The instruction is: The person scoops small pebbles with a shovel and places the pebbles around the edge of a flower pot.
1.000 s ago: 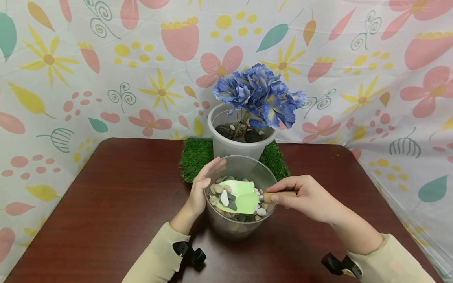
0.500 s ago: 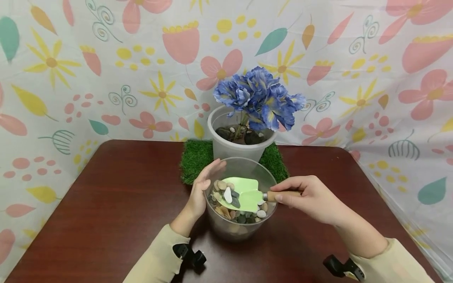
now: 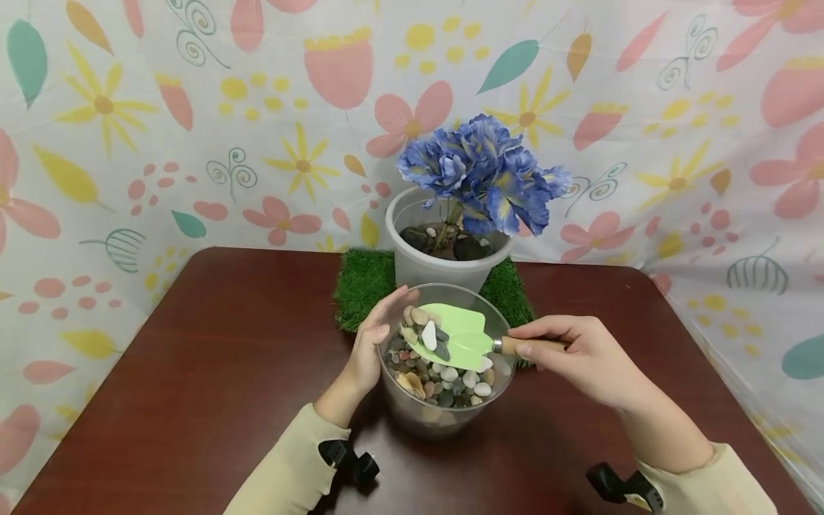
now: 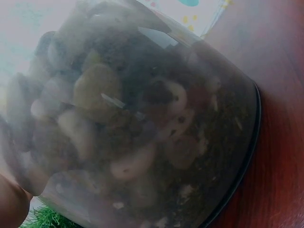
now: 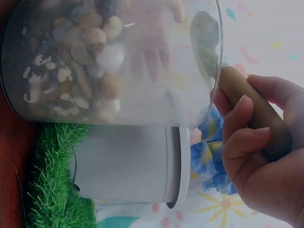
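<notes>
My right hand (image 3: 586,357) grips the wooden handle of a garden trowel (image 3: 466,340), its light green blade over the clear plastic pot (image 3: 425,422). On the blade lies a small load of pebbles (image 3: 429,335), white, grey and tan. More pebbles (image 3: 444,390) cover the inside of the pot below. My left hand (image 3: 363,357) rests against the pot's left side, fingers extended along the wall near the rim. From the right wrist, the handle (image 5: 256,109) shows between thumb and curled fingers. Darker material and stones show through the pot wall (image 4: 142,118) in the left wrist view.
Just behind stands a white flowerpot (image 3: 438,272) with blue artificial flowers (image 3: 483,172) and stones, on a green grass mat (image 3: 363,290). The dark wooden table (image 3: 257,343) extends to both sides. A floral-patterned cloth (image 3: 290,107) hangs behind.
The trowel has risen and shifted right within the pot, carrying its pebbles, and more stones now show beneath the blade. My left hand stays against the pot.
</notes>
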Demonstrator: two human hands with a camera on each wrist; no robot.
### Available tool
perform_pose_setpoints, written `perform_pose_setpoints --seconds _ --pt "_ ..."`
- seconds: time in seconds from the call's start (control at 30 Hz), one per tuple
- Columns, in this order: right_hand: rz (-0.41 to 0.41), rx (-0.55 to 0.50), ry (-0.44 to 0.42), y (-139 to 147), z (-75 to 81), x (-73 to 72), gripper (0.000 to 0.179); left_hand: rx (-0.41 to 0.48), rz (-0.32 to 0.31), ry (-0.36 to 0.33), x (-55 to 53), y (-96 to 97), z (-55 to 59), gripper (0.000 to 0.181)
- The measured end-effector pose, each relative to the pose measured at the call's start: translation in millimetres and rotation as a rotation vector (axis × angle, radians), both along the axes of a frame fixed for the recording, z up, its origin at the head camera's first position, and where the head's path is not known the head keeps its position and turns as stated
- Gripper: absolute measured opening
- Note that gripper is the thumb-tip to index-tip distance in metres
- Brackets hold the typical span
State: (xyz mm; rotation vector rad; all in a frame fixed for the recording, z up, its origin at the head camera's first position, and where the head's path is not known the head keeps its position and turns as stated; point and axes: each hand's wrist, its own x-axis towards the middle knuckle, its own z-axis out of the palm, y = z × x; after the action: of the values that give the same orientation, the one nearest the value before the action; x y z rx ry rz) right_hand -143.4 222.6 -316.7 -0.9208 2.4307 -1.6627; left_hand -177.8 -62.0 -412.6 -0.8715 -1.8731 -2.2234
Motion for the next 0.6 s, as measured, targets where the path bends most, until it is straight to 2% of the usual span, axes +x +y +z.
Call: perform_pose_setpoints --seconds 0.27,0.4,0.6 --pt "-0.042 -0.002 0.003 0.8 -5.7 2.9 0.021 -0.008 -0.003 -0.028 3.1 -0.5 -3.1 0.063" --pt "-0.036 -0.007 -0.001 3.1 -6.5 5.5 0.021 -0.018 -0.002 -0.033 6.4 -0.7 -4.8 0.064" --pt "-0.041 -0.029 0.027 4.5 1.7 5.6 0.022 -0.021 0.008 -0.024 0.6 0.5 1.3 0.064"
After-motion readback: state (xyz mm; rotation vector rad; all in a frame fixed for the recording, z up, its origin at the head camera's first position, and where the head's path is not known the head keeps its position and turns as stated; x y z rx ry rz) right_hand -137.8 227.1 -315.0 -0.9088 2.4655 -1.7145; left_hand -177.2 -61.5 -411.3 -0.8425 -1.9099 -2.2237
